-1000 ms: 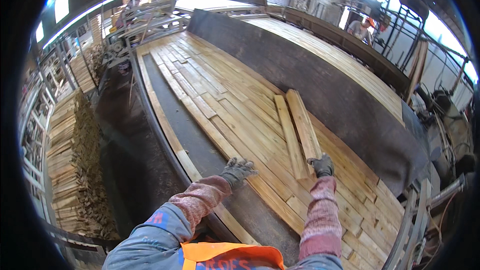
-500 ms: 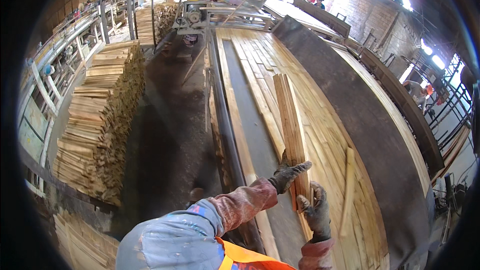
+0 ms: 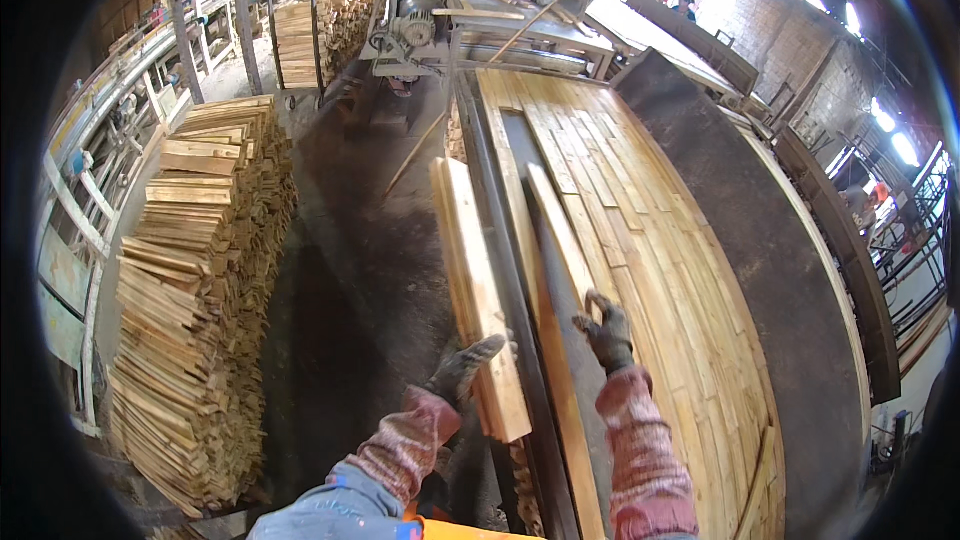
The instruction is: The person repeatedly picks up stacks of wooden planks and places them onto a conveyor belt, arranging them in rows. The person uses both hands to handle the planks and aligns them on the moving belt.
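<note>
My left hand [image 3: 457,368], in a dark glove, grips a stack of long wooden boards [image 3: 465,275] from its left side near the close end. The stack is tilted beyond the left edge of the long table, over the dark floor. My right hand [image 3: 607,333], also gloved, has thumb and fingers bent around the near end of a single narrow board [image 3: 562,235]. That board lies along a dark bare strip [image 3: 545,265] of the table, beside rows of flat boards [image 3: 660,270] laid edge to edge. Where the fingertips meet the board is partly hidden.
A tall stack of boards [image 3: 200,270] stands at the left. At the table's far end is a machine with a motor [image 3: 415,30]. A dark sloping panel [image 3: 740,210] borders the right side. A loose strip [image 3: 757,485] lies at the near right. Other people are farther back.
The stack of boards has moved left from above the laid rows to beyond the table's left edge, in my left hand. My right hand has left the stack for the single board's end.
</note>
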Action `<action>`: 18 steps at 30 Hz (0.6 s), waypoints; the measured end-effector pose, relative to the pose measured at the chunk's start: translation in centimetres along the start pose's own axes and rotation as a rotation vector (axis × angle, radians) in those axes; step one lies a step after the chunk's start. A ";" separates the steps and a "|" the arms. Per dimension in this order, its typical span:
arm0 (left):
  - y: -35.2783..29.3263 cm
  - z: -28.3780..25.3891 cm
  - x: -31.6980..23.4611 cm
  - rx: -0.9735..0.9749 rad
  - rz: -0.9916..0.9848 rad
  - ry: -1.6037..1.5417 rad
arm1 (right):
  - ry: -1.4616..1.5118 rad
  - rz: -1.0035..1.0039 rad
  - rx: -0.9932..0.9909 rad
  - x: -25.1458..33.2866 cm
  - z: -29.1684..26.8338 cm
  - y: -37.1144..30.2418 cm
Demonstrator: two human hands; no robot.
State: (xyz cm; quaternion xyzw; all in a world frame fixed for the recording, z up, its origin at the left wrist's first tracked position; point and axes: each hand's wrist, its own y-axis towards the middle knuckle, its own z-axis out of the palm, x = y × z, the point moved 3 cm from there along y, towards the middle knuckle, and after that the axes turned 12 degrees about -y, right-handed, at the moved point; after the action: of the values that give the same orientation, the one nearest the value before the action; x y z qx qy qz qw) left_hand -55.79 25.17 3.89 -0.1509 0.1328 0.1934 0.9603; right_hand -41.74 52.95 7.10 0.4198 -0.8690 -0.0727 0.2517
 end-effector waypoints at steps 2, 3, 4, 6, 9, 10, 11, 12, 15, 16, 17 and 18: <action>-0.2 -1.2 -3.7 -0.164 0.067 0.124 | -0.039 0.058 -0.006 0.2 4.9 7.7; -0.2 -1.6 -5.2 -0.195 0.091 0.104 | -0.099 0.067 0.006 0.5 7.1 11.4; -0.3 -1.7 -6.5 -0.132 0.100 0.109 | -0.163 0.089 0.020 1.1 9.0 14.6; 0.1 -2.1 -8.8 -0.084 0.126 0.073 | -0.246 0.012 0.007 2.8 12.5 20.4; 0.6 -2.8 -10.7 -0.165 0.087 0.027 | -0.304 0.018 0.074 5.2 16.5 26.5; 0.8 -2.9 -11.1 -0.156 0.072 0.029 | -0.370 0.080 0.101 5.6 17.4 27.7; 0.8 -2.9 -11.4 -0.160 0.077 0.031 | -0.430 0.104 0.160 6.0 18.0 28.8; 1.0 -2.9 -11.6 -0.166 0.100 0.032 | -0.517 0.123 0.186 6.6 18.5 29.9; 1.4 -2.4 -11.5 -0.110 0.057 0.021 | -0.534 0.185 0.340 8.4 17.1 30.3; 1.6 -2.3 -11.2 -0.118 0.046 0.035 | -0.557 0.185 0.340 9.6 15.8 29.6; 1.9 -2.0 -10.8 -0.078 0.032 0.063 | -0.576 0.150 0.216 11.2 14.3 27.9; 2.2 -1.8 -10.2 -0.088 -0.016 0.055 | -0.480 0.038 0.134 13.1 12.3 26.1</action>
State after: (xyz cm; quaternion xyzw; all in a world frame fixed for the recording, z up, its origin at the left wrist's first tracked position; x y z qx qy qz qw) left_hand -66.12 23.09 4.87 -0.1995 0.1492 0.1874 0.9502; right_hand -72.74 58.50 10.21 0.3900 -0.9144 -0.1081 0.0111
